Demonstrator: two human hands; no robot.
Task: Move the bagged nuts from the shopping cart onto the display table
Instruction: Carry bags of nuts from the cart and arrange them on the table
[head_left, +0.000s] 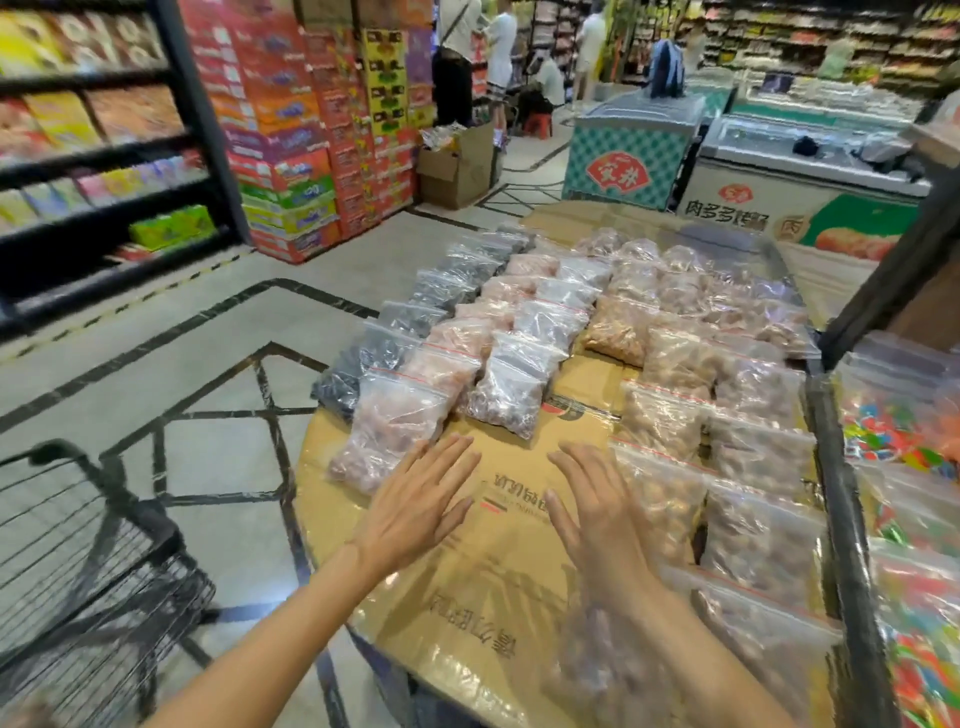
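Hands first: the left hand (415, 506) and the right hand (597, 512) both reach out over the near middle of the worktop (498, 587), fingers straight and spread, holding nothing. They hover over a bare patch of its cardboard covering (whether the palms touch it cannot be told). The left fingertips lie just beside the nearest pink-filled bag (387, 426); the right hand's outer edge is close to a bag of pale round nuts (660, 499). The bagged nuts (571, 322) lie in rows across the worktop, running from near to far: dark ones on the left, pinkish and greyish ones in the middle, tan and pale ones on the right. The shopping cart (88, 561), black wire, stands at the near left, beside the worktop; what is visible of its basket shows no bags. Bags of coloured sweets (904, 431) sit on a rack at the right edge.
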